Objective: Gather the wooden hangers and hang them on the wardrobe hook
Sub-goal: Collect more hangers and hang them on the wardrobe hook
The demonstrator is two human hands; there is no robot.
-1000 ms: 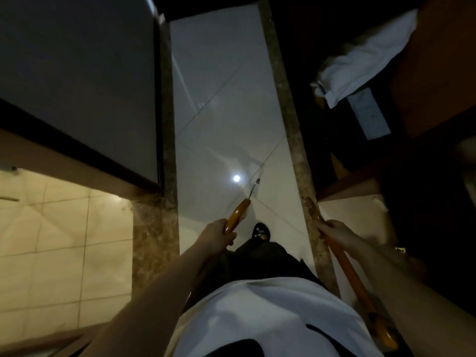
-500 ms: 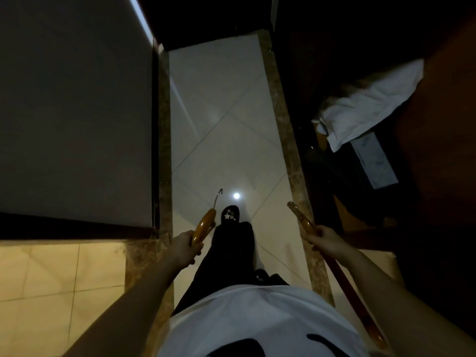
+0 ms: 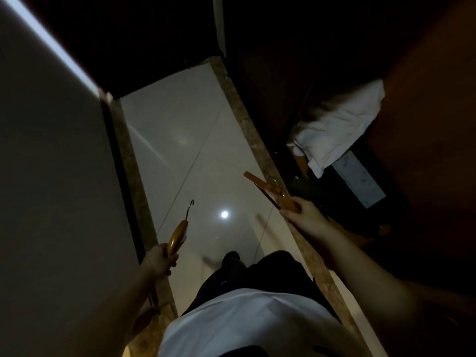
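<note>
My left hand (image 3: 161,260) grips a wooden hanger (image 3: 177,234) whose metal hook (image 3: 190,210) points forward over the pale floor. My right hand (image 3: 302,215) holds more wooden hangers (image 3: 268,188) bunched together, their ends sticking out ahead and to the left. How many hangers it holds I cannot tell in the dim light. No wardrobe hook shows.
I stand in a narrow corridor with a glossy tiled floor (image 3: 195,155) and brown marble borders. A grey wall (image 3: 51,176) runs along the left. On the right is a dark wooden recess holding a white pillow (image 3: 340,127) and a dark box (image 3: 360,181).
I have walked forward along the corridor. My right hand has risen and swung its hangers up and forward. The left hand keeps its hanger pointing ahead.
</note>
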